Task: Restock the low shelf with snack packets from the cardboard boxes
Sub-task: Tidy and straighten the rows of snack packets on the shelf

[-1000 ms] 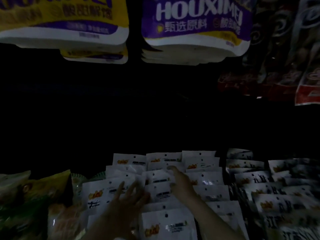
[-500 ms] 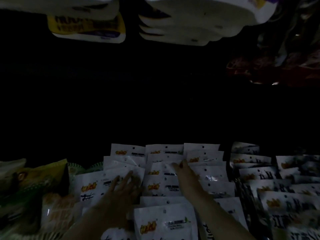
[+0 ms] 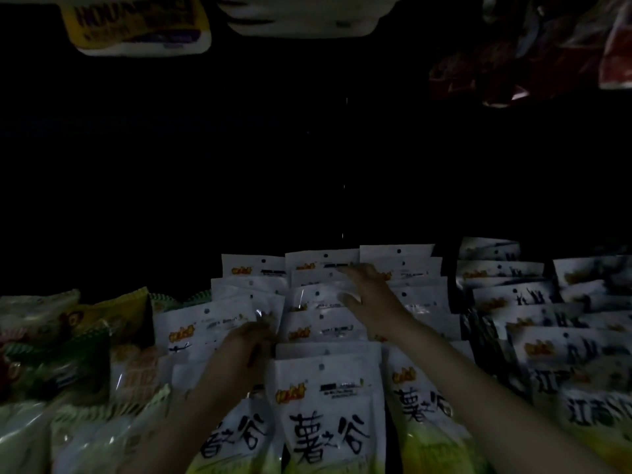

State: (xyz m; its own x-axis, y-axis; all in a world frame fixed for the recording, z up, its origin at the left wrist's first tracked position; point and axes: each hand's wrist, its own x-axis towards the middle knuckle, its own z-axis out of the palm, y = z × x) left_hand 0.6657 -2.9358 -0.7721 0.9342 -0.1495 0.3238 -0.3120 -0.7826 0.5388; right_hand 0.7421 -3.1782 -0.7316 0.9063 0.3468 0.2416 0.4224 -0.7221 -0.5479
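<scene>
From the head view, the only one we had, we looked down into a dim low shelf whose back was lost in darkness. White snack packets stood in overlapping rows, each leaning on the one behind so that its header and hang-hole showed above the packet in front; we judged this was done to keep labels readable and the rows tight.

Our left hand sat toward seven o'clock of the white block, on the left-hand row. Its grip looked curled over a packet top, but the light was too poor for us to tell whether it pinched anything. We took it to be steadying that row.

Our right hand reached deeper, at about twelve o'clock of the nearest packet, fingers fairly straight and spread, lying on the tops of the middle row. The grip was apart, clamped on nothing; it seemed to press the packets back and level.

At three o'clock stood rows of darker-printed packets, just beside the white ones. At nine o'clock lay yellow and green bags. At eleven o'clock, overhead, hung a yellow-and-purple pack. No cardboard box showed. We judged the rows nearly full, with straightening in hand.
</scene>
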